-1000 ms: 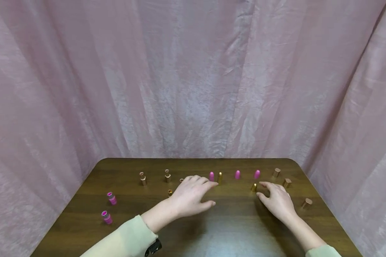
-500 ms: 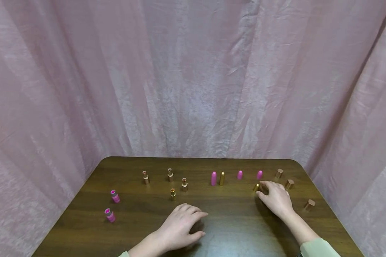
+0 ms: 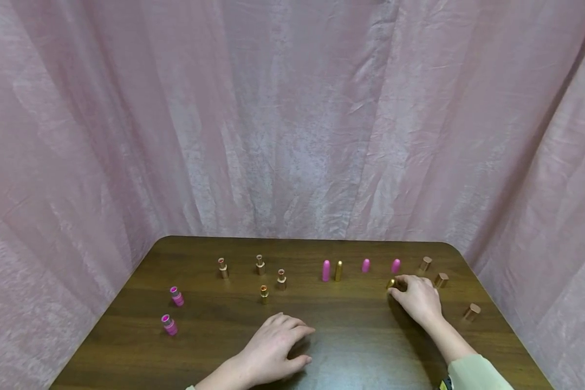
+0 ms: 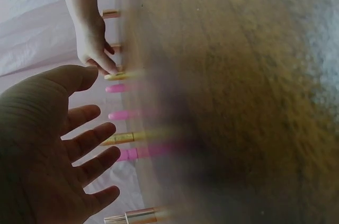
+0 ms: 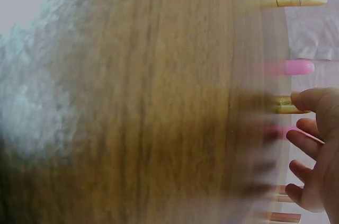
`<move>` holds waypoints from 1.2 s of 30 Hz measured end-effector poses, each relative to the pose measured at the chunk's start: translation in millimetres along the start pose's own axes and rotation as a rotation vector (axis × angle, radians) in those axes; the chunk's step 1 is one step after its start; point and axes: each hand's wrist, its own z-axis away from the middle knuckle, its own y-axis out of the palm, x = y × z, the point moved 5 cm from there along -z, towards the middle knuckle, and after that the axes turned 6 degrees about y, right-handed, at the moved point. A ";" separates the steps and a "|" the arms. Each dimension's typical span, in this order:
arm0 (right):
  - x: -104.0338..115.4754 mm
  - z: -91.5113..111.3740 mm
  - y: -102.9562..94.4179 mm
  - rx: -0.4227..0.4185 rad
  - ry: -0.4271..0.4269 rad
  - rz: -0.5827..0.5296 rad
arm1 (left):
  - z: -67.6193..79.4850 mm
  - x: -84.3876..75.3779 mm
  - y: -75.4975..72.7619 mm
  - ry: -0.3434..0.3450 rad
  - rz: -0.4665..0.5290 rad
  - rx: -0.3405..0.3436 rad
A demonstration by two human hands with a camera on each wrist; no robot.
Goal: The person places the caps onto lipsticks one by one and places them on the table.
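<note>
My right hand (image 3: 417,300) is at the right of the table, its thumb and index finger pinching a short gold bullet-shaped cap (image 3: 391,283) that stands upright. In the right wrist view the thumb overlaps this gold cap (image 5: 286,104), and the other fingers are spread below it. My left hand (image 3: 270,349) hovers low over the front middle of the table, fingers relaxed and holding nothing. Nearest to it is a small gold tube (image 3: 264,294) with an open top. Close behind the pinched cap stands a short pink cap (image 3: 396,265).
Another pink cap (image 3: 365,265), a tall pink cap (image 3: 326,271) and a tall gold cap (image 3: 338,271) stand in the back middle. Copper caps (image 3: 472,311) line the right side. Copper tubes (image 3: 281,279) and pink tubes (image 3: 169,324) stand at left on the wooden table (image 3: 361,341).
My left hand has drawn back toward the front edge, uncovering the tubes behind it. My right thumb and index finger have closed in on the short gold cap.
</note>
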 end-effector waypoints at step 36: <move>-4.5 1.8 -1.4 -0.018 0.017 -0.069 | 8.9 3.4 4.5 -0.053 0.040 0.035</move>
